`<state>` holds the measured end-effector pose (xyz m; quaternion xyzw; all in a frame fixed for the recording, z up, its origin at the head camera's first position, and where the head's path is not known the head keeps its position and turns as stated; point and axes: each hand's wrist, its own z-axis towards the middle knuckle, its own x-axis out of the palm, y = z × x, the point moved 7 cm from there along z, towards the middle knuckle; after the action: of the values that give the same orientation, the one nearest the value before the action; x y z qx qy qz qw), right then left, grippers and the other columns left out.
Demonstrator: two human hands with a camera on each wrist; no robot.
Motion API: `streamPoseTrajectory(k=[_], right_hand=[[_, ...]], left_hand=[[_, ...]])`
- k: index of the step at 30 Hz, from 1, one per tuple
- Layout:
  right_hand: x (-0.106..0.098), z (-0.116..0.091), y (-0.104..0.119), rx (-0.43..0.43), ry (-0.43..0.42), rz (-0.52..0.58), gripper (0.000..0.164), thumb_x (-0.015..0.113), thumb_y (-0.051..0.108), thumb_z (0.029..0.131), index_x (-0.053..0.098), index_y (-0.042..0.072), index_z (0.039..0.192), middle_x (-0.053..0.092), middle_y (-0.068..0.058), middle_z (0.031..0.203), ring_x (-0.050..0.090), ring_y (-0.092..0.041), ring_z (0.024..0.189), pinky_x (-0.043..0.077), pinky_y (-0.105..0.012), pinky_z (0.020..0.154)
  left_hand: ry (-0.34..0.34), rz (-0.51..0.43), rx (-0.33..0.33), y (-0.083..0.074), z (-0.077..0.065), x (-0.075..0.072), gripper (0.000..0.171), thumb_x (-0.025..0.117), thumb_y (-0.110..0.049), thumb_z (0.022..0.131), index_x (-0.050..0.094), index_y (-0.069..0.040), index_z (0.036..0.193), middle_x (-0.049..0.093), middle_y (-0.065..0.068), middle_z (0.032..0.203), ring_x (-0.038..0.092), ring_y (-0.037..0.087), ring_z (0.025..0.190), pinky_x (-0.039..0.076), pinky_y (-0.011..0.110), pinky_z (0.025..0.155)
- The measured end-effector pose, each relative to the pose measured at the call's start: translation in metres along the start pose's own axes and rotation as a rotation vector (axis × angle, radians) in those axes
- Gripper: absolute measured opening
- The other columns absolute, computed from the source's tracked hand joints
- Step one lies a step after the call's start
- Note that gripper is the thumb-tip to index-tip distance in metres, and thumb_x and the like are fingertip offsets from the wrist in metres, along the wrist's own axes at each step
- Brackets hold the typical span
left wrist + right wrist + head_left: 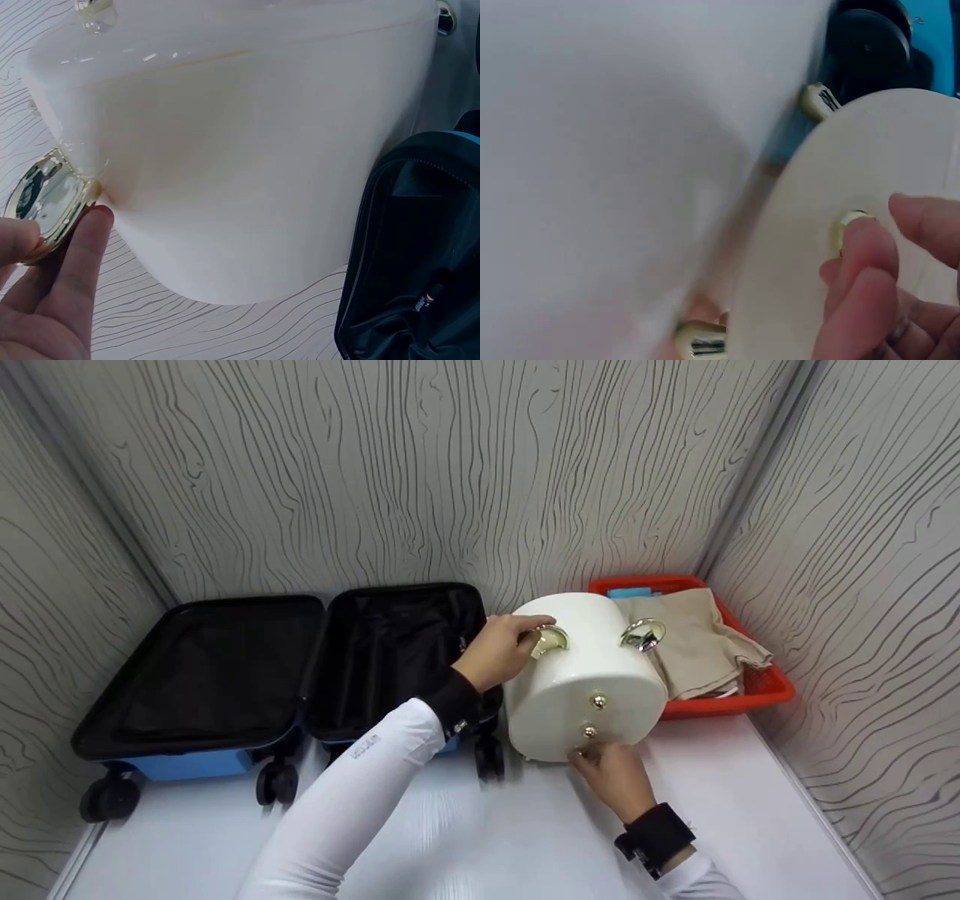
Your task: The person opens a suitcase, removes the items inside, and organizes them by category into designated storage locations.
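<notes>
A white rounded case (pixel 566 667) lies with its flat face toward me. Two gold ring-shaped fittings, the left one (pixel 551 639) and the right one (pixel 643 634), stand on its curved side, and small gold knobs (pixel 599 701) on its face. My left hand (pixel 501 651) pinches the left ring; in the left wrist view, thumb and fingers lie on either side of this gold ring (pixel 52 202). At the lower edge of the face is my right hand (pixel 616 780). In the right wrist view its fingertips hold a gold knob (pixel 847 225), partly hidden by them.
An open blue suitcase (pixel 199 765) with black lining and wheels lies at the left, close to the case. Right of the case, a red basket (pixel 739 705) holds beige cloth (pixel 679 641) and something light blue. Patterned walls (pixel 420 472) surround the white table (pixel 480 840).
</notes>
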<state>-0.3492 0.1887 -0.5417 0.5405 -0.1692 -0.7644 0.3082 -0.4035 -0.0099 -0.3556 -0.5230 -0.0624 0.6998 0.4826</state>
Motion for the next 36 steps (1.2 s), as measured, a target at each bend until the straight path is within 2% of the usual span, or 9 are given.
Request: streamPoseTrajectory(k=[2,5,10,13,18,27,32,34,36], right_hand=[[0.002,0.001,-0.001,-0.003,-0.013,0.007,0.022,0.084,0.016,0.094,0.077,0.010,0.073,0.070,0.003,0.070,0.058,-0.010,0.063,0.047,-0.030,0.060],[0.005,0.002,-0.001,0.016,-0.013,0.006,0.024,0.083,0.014,0.094,0.075,0.009,0.071,0.066,0.003,0.069,0.053,-0.010,0.062,0.044,-0.029,0.058],[0.006,0.000,0.000,0.024,0.004,-0.006,0.025,0.082,0.012,0.094,0.070,0.012,0.072,0.062,0.004,0.065,0.051,-0.010,0.060,0.042,-0.028,0.059],[0.004,-0.006,0.001,0.033,0.018,-0.004,0.030,0.081,0.012,0.095,0.067,0.014,0.069,0.059,0.007,0.061,0.050,-0.009,0.057,0.041,-0.027,0.056],[0.000,-0.020,0.003,0.043,0.035,0.019,0.031,0.083,0.011,0.093,0.067,0.016,0.067,0.058,0.009,0.059,0.048,-0.006,0.056,0.039,-0.025,0.055],[-0.008,-0.052,0.004,0.024,0.025,-0.003,0.034,0.085,0.009,0.089,0.064,0.019,0.064,0.056,0.013,0.058,0.043,0.000,0.055,0.038,-0.022,0.057],[-0.012,-0.069,0.006,0.048,0.048,0.019,0.028,0.087,0.008,0.088,0.069,0.017,0.068,0.060,0.012,0.059,0.044,0.001,0.055,0.039,-0.021,0.056],[-0.013,-0.072,0.006,0.049,0.049,0.019,0.025,0.087,0.008,0.088,0.071,0.016,0.071,0.061,0.011,0.060,0.044,0.001,0.055,0.039,-0.021,0.056],[-0.014,-0.074,0.006,0.052,0.041,0.013,0.026,0.088,0.008,0.087,0.071,0.016,0.069,0.062,0.011,0.060,0.044,0.000,0.055,0.039,-0.021,0.056]], left_hand=[[-0.006,0.005,0.005,-0.001,0.000,-0.001,0.036,0.055,0.000,0.106,0.076,-0.005,0.135,0.078,0.011,0.107,0.055,0.013,0.074,0.052,0.026,0.079],[-0.017,0.034,0.016,-0.002,0.000,-0.001,0.037,0.055,0.000,0.105,0.076,-0.005,0.135,0.080,0.012,0.111,0.055,0.013,0.072,0.053,0.027,0.077],[-0.060,0.125,0.061,-0.007,0.000,-0.002,0.036,0.056,0.003,0.103,0.078,-0.004,0.131,0.081,0.013,0.107,0.055,0.015,0.069,0.054,0.031,0.071],[-0.079,0.158,0.077,-0.009,0.001,-0.001,0.035,0.057,0.003,0.102,0.079,-0.003,0.128,0.082,0.014,0.109,0.061,0.017,0.074,0.060,0.036,0.077],[-0.072,0.161,0.056,-0.009,0.002,0.001,0.036,0.057,0.003,0.101,0.079,-0.005,0.128,0.082,0.013,0.112,0.066,0.019,0.081,0.062,0.039,0.084],[-0.059,0.145,0.066,-0.008,0.002,0.000,0.039,0.055,0.006,0.099,0.079,-0.004,0.128,0.082,0.013,0.111,0.060,0.016,0.076,0.058,0.034,0.076],[-0.059,0.128,0.067,-0.007,0.001,0.000,0.038,0.056,0.005,0.100,0.079,-0.004,0.129,0.082,0.013,0.108,0.057,0.015,0.073,0.055,0.030,0.072],[-0.043,0.109,0.064,-0.006,0.001,0.000,0.038,0.056,0.003,0.101,0.078,-0.004,0.131,0.081,0.013,0.105,0.057,0.017,0.072,0.054,0.031,0.073],[0.002,0.084,0.068,-0.003,-0.001,0.000,0.037,0.057,-0.001,0.104,0.073,-0.004,0.138,0.081,0.015,0.109,0.066,0.019,0.078,0.057,0.032,0.078]])
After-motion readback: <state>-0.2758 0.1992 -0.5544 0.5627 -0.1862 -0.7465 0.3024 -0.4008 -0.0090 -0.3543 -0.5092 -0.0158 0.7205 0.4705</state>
